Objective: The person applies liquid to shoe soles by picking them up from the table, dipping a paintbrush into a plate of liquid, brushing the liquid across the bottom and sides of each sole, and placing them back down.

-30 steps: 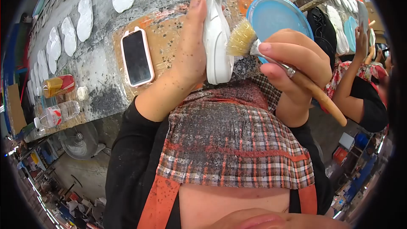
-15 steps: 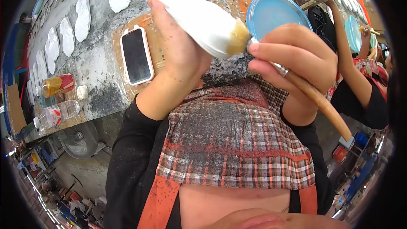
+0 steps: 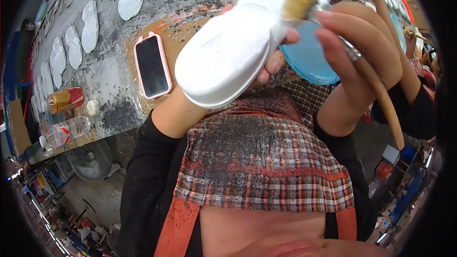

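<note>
vs half a sec ago: white sole (image 3: 223, 54) got swung round in the air. Its rounded end was over by the brush, now it points down-left toward the left wrist, broad face up. Brush (image 3: 299, 1) has gone from that end to the opposite one, and the right hand (image 3: 369, 38) is higher, further from the apron (image 3: 266, 157). Phone (image 3: 152, 66) and the two bottles (image 3: 71, 131) sit about where they were

Grip, left hand (image 3: 274, 63): closed round the sole from below, fingertips showing along the near-right edge, one more past the far-left edge; palm hidden. Sole is off the table (image 3: 112, 100), held above the apron's top edge

Grip, right hand: pinched on the brush near its metal collar, thumb and fingers closed, wooden handle running out down-right. Bristles lie over the sole's far end, look to be touching, blurred though. Blue dish (image 3: 312, 64) is partly behind that hand
</note>
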Demonstrator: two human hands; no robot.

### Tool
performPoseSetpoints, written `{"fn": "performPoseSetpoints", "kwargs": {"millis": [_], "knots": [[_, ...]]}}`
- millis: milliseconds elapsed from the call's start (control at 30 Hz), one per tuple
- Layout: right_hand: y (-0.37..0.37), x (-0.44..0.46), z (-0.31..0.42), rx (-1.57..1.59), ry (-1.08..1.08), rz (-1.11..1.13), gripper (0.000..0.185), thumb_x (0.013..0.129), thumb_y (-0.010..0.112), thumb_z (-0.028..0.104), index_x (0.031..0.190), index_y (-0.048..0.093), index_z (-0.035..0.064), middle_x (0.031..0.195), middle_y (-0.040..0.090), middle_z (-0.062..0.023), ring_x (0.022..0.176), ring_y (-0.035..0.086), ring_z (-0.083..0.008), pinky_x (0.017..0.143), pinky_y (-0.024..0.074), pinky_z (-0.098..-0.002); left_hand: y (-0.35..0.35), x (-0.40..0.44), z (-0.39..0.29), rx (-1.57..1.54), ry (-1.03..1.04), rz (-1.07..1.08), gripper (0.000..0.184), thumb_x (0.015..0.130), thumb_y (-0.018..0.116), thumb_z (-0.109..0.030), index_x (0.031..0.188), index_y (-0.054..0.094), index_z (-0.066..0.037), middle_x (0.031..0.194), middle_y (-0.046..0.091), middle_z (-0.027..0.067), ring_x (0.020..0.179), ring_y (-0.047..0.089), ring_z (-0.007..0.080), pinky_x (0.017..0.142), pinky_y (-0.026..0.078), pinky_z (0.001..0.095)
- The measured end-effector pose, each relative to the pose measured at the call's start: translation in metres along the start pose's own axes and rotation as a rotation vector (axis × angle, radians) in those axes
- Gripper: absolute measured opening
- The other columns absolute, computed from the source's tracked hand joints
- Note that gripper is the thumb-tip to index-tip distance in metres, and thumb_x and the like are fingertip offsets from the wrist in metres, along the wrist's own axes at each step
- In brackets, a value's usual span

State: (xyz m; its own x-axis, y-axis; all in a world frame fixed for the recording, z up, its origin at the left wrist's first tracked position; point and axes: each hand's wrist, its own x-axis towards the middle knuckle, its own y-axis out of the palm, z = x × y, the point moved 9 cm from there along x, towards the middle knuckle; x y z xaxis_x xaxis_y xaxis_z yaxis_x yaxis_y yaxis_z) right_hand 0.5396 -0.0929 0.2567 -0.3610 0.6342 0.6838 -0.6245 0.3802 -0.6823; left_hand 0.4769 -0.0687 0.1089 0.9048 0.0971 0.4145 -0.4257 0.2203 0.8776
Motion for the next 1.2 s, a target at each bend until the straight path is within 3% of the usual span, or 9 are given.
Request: {"fn": "performPoseSetpoints", "kwargs": {"millis": [100, 167, 300, 400, 433, 600, 700, 900, 1200], "knots": [[-0.01, -0.052, -0.048, 0.139, 0.352, -0.312, 0.01, 0.076, 0.072, -0.002, 0.084, 0.065, -0.0034, 0.074, 0.062, -0.0052, 0.064, 0.058, -0.0097, 0.057, 0.0441, -0.0201, -0.014, -0.016, -0.035, 0.288, 0.198, 0.033, 0.071, 0.089, 0.059, -0.047, 0.138, 0.031, -0.005, 0.121, 0.048, 0.03, 0.115, 0.053, 0.0338, 0.098, 0.049, 0.044], [-0.001, -0.096, -0.078, 0.257, 0.7, -0.409, 0.007, 0.082, 0.069, 0.002, 0.079, 0.063, -0.0017, 0.07, 0.06, -0.0023, 0.06, 0.056, -0.0063, 0.054, 0.0412, -0.0182, -0.013, -0.049, -0.059, 0.56, 0.796, -0.355, 0.073, 0.089, 0.056, -0.052, 0.137, 0.035, -0.002, 0.134, 0.045, 0.0219, 0.12, 0.052, 0.0308, 0.096, 0.05, 0.0418], [0.008, -0.155, -0.104, 0.278, 1.04, -0.402, 0.019, 0.086, 0.068, 0.01, 0.07, 0.06, 0.0018, 0.058, 0.053, 0.0025, 0.051, 0.048, -0.0038, 0.047, 0.0344, -0.0197, -0.033, -0.088, -0.082, 0.981, 0.784, -0.657, 0.066, 0.083, 0.07, -0.011, 0.138, 0.034, -0.007, 0.129, 0.049, 0.0221, 0.112, 0.057, 0.0337, 0.096, 0.052, 0.0416], [0.018, -0.163, -0.11, 0.026, 1.008, -0.137, 0.024, 0.085, 0.069, 0.013, 0.066, 0.059, 0.0014, 0.055, 0.051, 0.0014, 0.05, 0.045, -0.0039, 0.046, 0.0329, -0.0221, -0.005, -0.084, -0.079, 1.371, 0.894, -0.696, 0.064, 0.089, 0.062, -0.017, 0.143, 0.027, -0.011, 0.128, 0.05, 0.0248, 0.108, 0.06, 0.0355, 0.093, 0.054, 0.0403], [0.025, -0.163, -0.108, 0.0, 1.111, 0.012, 0.028, 0.084, 0.069, 0.015, 0.063, 0.057, 0.0007, 0.053, 0.05, 0.0005, 0.05, 0.043, -0.0044, 0.046, 0.032, -0.0236, -0.001, -0.074, -0.078, 0.845, 0.894, -0.314, 0.063, 0.095, 0.052, -0.026, 0.148, 0.019, -0.017, 0.137, 0.041, 0.0262, 0.119, 0.052, 0.0378, 0.096, 0.052, 0.0429], [0.014, -0.154, -0.096, 0.129, 1.053, -0.22, 0.024, 0.086, 0.067, 0.012, 0.066, 0.058, 0.0007, 0.055, 0.053, 0.0019, 0.051, 0.045, -0.0035, 0.047, 0.0329, -0.0211, -0.015, -0.053, -0.063, 0.437, 0.402, -0.104, 0.07, 0.097, 0.037, -0.049, 0.145, 0.023, 0.0, 0.142, 0.034, 0.027, 0.124, 0.046, 0.0399, 0.096, 0.05, 0.0431], [0.021, -0.12, -0.08, 0.619, 0.849, -0.193, 0.015, 0.084, 0.069, 0.008, 0.075, 0.062, -0.0013, 0.07, 0.062, -0.0035, 0.062, 0.058, -0.0072, 0.054, 0.0423, -0.0207, -0.026, -0.046, -0.055, 0.686, 0.45, -0.413, 0.069, 0.097, 0.028, -0.052, 0.145, 0.026, -0.002, 0.132, 0.047, 0.0279, 0.106, 0.06, 0.0403, 0.088, 0.053, 0.0446], [-0.005, -0.029, -0.028, 0.227, 0.122, -0.007, 0.02, 0.07, 0.076, 0.0, 0.089, 0.068, -0.002, 0.08, 0.068, -0.0115, 0.07, 0.065, -0.0196, 0.064, 0.0486, -0.0264, -0.019, -0.036, -0.03, 0.843, 0.506, -0.451, 0.065, 0.098, 0.032, -0.046, 0.148, 0.015, -0.008, 0.14, 0.04, 0.0223, 0.112, 0.056, 0.0414, 0.095, 0.047, 0.0475], [0.021, -0.034, -0.014, 0.326, 0.11, 0.209, 0.02, 0.067, 0.075, 0.003, 0.084, 0.068, -0.0037, 0.072, 0.062, -0.0116, 0.062, 0.06, -0.0208, 0.054, 0.0452, -0.028, 0.006, -0.027, -0.026, 0.933, 0.636, -0.449, 0.069, 0.096, 0.033, -0.05, 0.149, 0.011, -0.011, 0.143, 0.035, 0.0204, 0.122, 0.049, 0.0379, 0.102, 0.041, 0.0475]]}}
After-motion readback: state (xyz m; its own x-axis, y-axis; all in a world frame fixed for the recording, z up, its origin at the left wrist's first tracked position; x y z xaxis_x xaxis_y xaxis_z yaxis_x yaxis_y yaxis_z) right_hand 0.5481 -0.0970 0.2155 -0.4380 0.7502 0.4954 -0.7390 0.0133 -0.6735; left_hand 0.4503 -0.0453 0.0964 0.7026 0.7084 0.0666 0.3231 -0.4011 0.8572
